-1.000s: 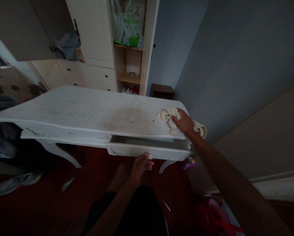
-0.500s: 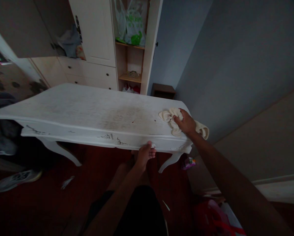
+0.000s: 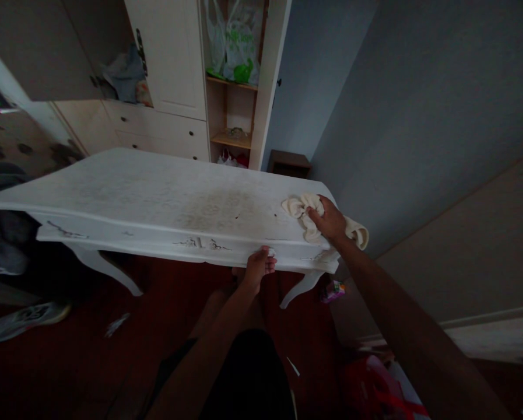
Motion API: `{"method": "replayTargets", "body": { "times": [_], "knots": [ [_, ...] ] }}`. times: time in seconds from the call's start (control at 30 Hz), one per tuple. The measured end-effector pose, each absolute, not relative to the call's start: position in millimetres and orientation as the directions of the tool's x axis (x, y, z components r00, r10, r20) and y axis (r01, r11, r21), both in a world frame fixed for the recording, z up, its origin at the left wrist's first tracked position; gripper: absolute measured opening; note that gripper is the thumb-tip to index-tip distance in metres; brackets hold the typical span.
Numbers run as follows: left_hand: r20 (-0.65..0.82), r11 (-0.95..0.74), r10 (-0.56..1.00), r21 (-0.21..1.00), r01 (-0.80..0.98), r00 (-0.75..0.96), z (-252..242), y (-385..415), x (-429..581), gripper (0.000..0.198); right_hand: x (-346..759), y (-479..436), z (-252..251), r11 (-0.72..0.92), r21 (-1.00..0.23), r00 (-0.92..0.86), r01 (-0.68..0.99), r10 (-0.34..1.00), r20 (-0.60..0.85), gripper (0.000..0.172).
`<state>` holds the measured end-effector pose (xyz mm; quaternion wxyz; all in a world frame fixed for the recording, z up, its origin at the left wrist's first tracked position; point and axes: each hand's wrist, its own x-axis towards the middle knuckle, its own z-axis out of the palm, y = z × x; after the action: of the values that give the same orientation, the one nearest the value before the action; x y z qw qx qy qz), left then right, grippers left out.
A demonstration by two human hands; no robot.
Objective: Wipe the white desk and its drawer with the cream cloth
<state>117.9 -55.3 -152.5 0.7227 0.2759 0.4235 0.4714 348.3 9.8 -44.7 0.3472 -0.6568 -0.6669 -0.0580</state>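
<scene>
A white table (image 3: 125, 181) with curved legs stands in front of me, its top smudged with dark dirt near the middle. My left hand (image 3: 260, 269) is closed on the small white drawer knob (image 3: 271, 252) on the table's front. The drawer front (image 3: 287, 254) sits about flush with the carved trim beside it. On the tabletop's right end, my right hand (image 3: 330, 220) grips a bunched cream cloth (image 3: 312, 230). Part of this cloth sticks out past my wrist, over the table's edge.
Behind the table stands a cabinet (image 3: 174, 58) with open doors and plastic bags (image 3: 241, 49) on a shelf. A grey wall (image 3: 418, 116) rises close on the right. On the floor lie a shoe (image 3: 27, 321), a small purple box (image 3: 332, 290) and a red bag (image 3: 361, 385).
The drawer front has moved inward and up a little with my left hand on its knob, lining up with the trim. My right hand and the cloth stay nearly in place.
</scene>
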Motion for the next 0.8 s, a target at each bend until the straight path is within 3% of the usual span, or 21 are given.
{"method": "replayTargets", "body": {
  "times": [0.3,0.43,0.6,0.8],
  "knots": [
    [-0.405,0.467,0.883,0.805,-0.366,0.237,-152,-58,105,0.054,349,8,-45,0.119,-0.377,0.110,0.919,0.838,0.534,0.062],
    [-0.395,0.440,0.897,0.838,-0.323,0.199,-146,-74,76,0.040,347,7,-43,0.107,-0.380,0.119,0.919,0.843,0.525,0.063],
    [-0.308,0.354,0.934,0.867,-0.351,0.183,-138,-87,52,0.033,345,6,-43,0.100,-0.364,0.114,0.926,0.845,0.523,0.061],
    [-0.325,0.398,0.918,0.744,-0.537,0.229,-149,-63,74,0.026,345,7,-45,0.078,-0.372,0.139,0.925,0.842,0.522,0.061]
  ]
}}
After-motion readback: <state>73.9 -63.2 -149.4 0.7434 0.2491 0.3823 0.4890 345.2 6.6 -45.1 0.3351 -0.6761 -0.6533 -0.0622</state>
